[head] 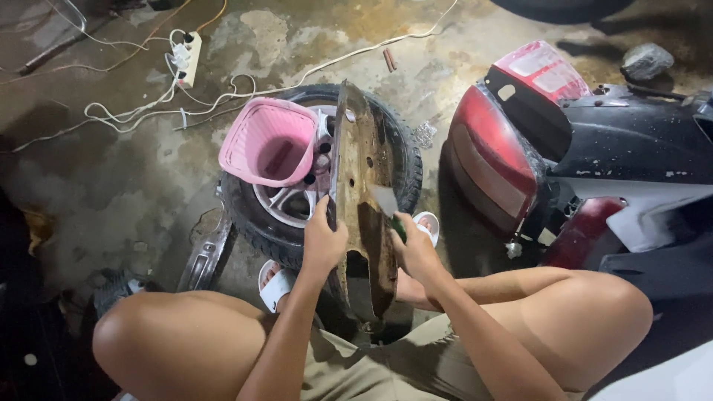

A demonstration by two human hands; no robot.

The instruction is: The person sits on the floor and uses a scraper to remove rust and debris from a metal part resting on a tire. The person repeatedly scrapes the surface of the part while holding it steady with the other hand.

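Rusted metal panel (362,186) was held upright on edge between the knees, its long axis running away from the person, the far end pointing toward the upper part of the view and resting over a car wheel (401,160), the near end dropping down toward the lap. Its surface was seen to be brown, flaky and pitted, with a few small holes and a curved cut-out at the near end. The panel's left edge was clasped by the left hand (321,241), the fingers closed round it. A scraper (388,204) with a pale flat blade and a dark green handle was gripped in the closed right hand (416,249), the blade laid against the rusty face of the panel.

The wheel was lying flat on the floor, a black treaded tyre round a silver spoked rim. A pink plastic basket (269,141), ribbed and slotted, was tilted on the wheel's left side, just beside the panel. White sandals (276,286) were worn on the feet, close to the tyre.

The floor (111,178) was bare concrete, stained and damp-looking. White cables and a white power strip (187,56) were spread across it at the upper left. To the right, the rear of a scooter (520,141) was seen, with red tail-light lenses and dusty black and white bodywork.
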